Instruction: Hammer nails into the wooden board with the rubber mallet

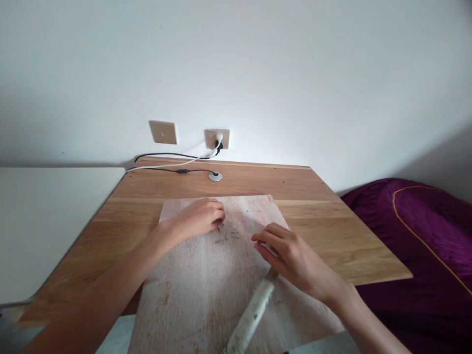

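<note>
A pale, worn board (206, 290) lies on the wooden desk (320, 231) in front of me. Several small metal nails (226, 232) sit loose near the board's far middle. My left hand (201, 216) rests palm down just left of them, its curled fingertips touching the nearest nails; I cannot see whether any nail is pinched. My right hand (291, 260) lies over the top end of a hammer with a pale, stained handle (252, 312), its fingers stretched out flat toward the nails. The hammer's head is hidden under that hand.
A wall socket (217, 138) with a white plug and a blank plate (162, 132) sit on the wall behind the desk. Cables run to a round metal grommet (215, 176). A white table (44, 221) stands at left, a purple cushion (420, 246) at right.
</note>
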### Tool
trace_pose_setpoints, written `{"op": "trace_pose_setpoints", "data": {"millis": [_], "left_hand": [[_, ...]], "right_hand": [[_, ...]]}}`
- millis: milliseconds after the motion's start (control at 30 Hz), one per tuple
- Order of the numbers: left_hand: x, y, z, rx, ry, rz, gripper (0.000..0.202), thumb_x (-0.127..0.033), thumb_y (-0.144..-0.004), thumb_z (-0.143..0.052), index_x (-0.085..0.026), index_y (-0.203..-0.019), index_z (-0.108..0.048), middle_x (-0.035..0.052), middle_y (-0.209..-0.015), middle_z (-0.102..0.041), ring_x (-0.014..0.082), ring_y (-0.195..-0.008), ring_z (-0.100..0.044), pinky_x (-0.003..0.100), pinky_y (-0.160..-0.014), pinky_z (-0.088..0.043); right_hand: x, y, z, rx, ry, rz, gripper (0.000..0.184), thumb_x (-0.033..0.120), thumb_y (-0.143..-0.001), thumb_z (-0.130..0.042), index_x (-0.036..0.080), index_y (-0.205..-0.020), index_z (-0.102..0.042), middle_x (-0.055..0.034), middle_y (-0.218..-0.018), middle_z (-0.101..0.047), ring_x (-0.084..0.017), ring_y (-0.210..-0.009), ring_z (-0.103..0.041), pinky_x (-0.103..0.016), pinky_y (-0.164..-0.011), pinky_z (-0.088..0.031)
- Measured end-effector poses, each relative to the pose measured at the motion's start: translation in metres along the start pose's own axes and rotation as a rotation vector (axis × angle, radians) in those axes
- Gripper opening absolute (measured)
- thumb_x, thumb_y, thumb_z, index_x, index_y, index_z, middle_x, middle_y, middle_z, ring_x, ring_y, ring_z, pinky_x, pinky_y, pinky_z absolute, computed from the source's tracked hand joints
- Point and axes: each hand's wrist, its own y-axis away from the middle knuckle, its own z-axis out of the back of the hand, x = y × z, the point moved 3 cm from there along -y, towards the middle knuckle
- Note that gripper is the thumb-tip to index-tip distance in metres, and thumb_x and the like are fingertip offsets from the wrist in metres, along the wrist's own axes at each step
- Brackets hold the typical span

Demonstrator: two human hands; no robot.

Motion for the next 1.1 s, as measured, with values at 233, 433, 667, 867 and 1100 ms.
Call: {"op": "trace_pose_setpoints", "data": {"millis": [233, 433, 667, 867, 1100], "left_hand": [[-0.001, 0.000, 0.005, -0.001, -0.032, 0.074, 0.016, -0.001, -0.081, -0.070, -0.017, -0.079, -0.068, 0.0028, -0.084, -0.071, 0.0195, -0.083, -0.067, 0.028, -0.072, -0.046], [-0.006, -0.002, 0.002, 0.043, -0.128, 0.018, 0.024, -0.002, -0.083, -0.070, -0.019, -0.101, -0.072, 0.0037, -0.091, -0.074, 0.0219, -0.088, -0.071, 0.030, -0.078, -0.049], [-0.008, 0.007, 0.008, -0.006, -0.182, 0.022, 0.019, -0.004, -0.087, -0.067, -0.020, -0.094, -0.074, 0.0018, -0.090, -0.070, 0.0184, -0.082, -0.069, 0.029, -0.076, -0.049], [-0.034, 0.037, 0.012, -0.087, -0.109, 0.003, 0.021, 0.000, -0.089, -0.065, -0.020, -0.090, -0.070, 0.0001, -0.094, -0.068, 0.0166, -0.086, -0.065, 0.030, -0.083, -0.050], [-0.047, 0.076, 0.002, -0.190, -0.081, 0.079, 0.044, 0.005, -0.085, -0.054, -0.023, -0.115, -0.070, 0.0042, -0.111, -0.070, 0.0206, -0.103, -0.066, 0.036, -0.095, -0.054]], "right_hand": [[-0.001, 0.017, 0.003, -0.051, -0.026, -0.016, 0.020, 0.023, -0.109, -0.048, 0.020, -0.112, -0.068, -0.0069, -0.100, -0.068, -0.020, -0.091, -0.067, -0.033, -0.079, -0.054], [-0.006, 0.023, 0.001, -0.066, -0.048, -0.028, 0.020, 0.023, -0.109, -0.049, 0.021, -0.115, -0.068, -0.0066, -0.102, -0.068, -0.019, -0.091, -0.068, -0.032, -0.079, -0.055], [-0.005, 0.030, 0.006, -0.089, -0.065, -0.029, 0.020, 0.021, -0.109, -0.049, 0.021, -0.111, -0.069, -0.0070, -0.100, -0.068, -0.019, -0.090, -0.068, -0.032, -0.078, -0.055], [-0.012, 0.040, 0.007, -0.229, -0.051, -0.039, 0.017, 0.019, -0.106, -0.055, 0.024, -0.113, -0.069, -0.0062, -0.106, -0.068, -0.020, -0.099, -0.067, -0.032, -0.085, -0.057], [-0.033, 0.074, -0.007, -0.500, 0.210, -0.192, 0.021, 0.033, -0.104, -0.058, 0.026, -0.122, -0.067, -0.0104, -0.117, -0.066, -0.026, -0.105, -0.067, -0.041, -0.088, -0.059]]}}
